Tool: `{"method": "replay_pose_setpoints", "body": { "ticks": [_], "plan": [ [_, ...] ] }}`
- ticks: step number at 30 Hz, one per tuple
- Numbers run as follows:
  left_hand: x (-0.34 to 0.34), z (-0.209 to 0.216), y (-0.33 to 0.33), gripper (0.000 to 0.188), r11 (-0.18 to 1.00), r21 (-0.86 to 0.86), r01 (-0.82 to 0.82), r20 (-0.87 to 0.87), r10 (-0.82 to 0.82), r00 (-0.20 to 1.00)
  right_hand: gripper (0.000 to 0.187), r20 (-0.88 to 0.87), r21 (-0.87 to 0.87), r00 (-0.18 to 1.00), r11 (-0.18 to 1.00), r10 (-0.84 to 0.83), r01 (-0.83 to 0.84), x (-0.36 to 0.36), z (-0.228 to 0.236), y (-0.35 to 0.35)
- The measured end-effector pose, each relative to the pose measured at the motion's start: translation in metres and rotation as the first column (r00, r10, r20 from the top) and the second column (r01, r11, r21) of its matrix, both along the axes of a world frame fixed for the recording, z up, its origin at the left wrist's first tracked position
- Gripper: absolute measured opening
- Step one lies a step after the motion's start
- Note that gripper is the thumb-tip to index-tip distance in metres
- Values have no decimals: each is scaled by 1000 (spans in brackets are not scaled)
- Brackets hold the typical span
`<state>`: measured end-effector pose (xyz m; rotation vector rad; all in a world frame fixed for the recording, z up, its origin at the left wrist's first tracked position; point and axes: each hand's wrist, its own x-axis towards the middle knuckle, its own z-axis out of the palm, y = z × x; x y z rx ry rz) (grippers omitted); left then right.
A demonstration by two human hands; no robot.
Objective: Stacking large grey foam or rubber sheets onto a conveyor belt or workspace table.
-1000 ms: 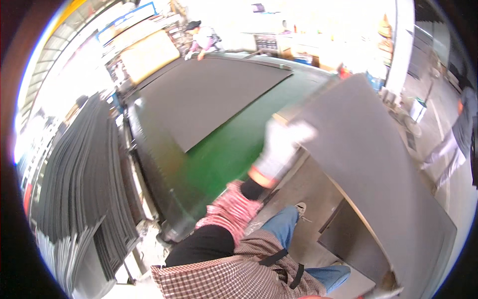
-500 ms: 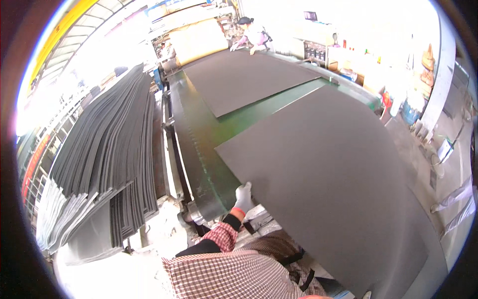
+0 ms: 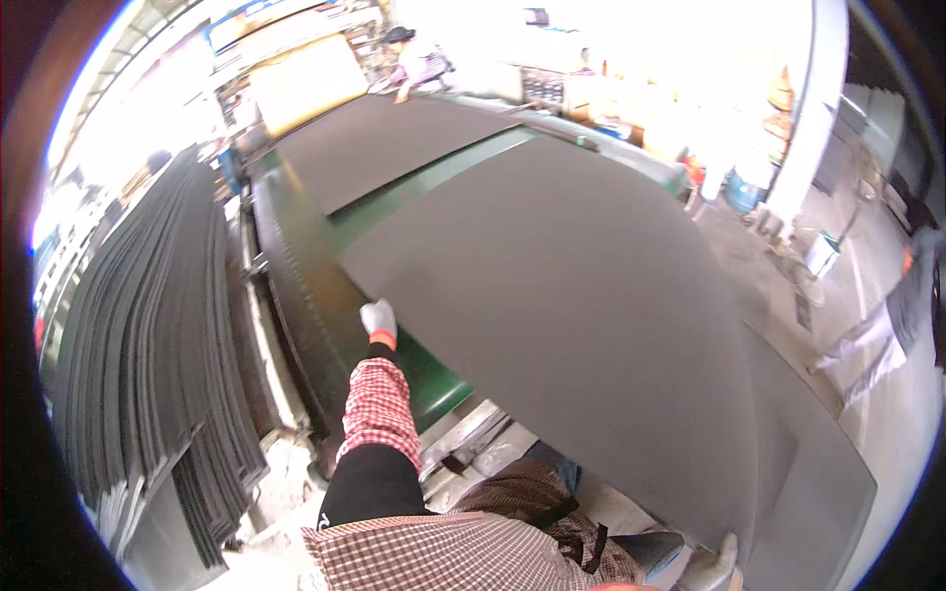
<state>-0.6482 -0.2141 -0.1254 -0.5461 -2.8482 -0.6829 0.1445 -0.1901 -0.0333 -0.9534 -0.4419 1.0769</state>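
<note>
A large dark grey sheet (image 3: 572,315) lies partly over the green conveyor belt (image 3: 434,389) and reaches back toward me. My left hand (image 3: 378,317), in a pale glove, is closed on its left edge near the far corner. At the bottom, my right hand (image 3: 714,568), also gloved, grips the near edge of the same sheet, with the thumb on top and the other fingers hidden beneath. Farther along the belt a second dark grey sheet (image 3: 394,148) lies flat, with a strip of green belt between the two.
A tall stack of dark sheets (image 3: 138,355) stands left of the belt. At the belt's far end a co-worker (image 3: 416,64) leans over the second sheet beside a big yellowish roller (image 3: 307,84). To the right is another grey sheet (image 3: 823,473), and beyond it another person's legs (image 3: 877,345).
My left hand has moved forward along the belt, carrying the sheet's edge farther onto it. My right hand now shows more at the bottom. The view has turned to the right.
</note>
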Motion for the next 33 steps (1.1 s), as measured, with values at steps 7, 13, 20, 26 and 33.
{"method": "replay_pose_setpoints", "body": {
  "ticks": [7,13,20,26,33],
  "plan": [
    [272,103,55,53,838,-30,545,-110,-544,832,34,364,-277,605,702,708,-656,-161,30,-3],
    [235,39,69,73,872,-298,387,39,-394,918,35,102,-298,381,393,919,-870,-224,-87,33],
    [121,17,86,73,884,-324,337,-3,-357,934,45,-408,87,873,963,267,-254,-80,-127,27],
    [193,66,110,48,906,-196,376,-100,-400,911,39,-77,-126,736,726,672,-676,-143,-47,18],
    [298,107,69,86,769,-231,595,110,-587,802,40,498,-522,-216,91,840,-848,-245,-51,16]
  ]
}}
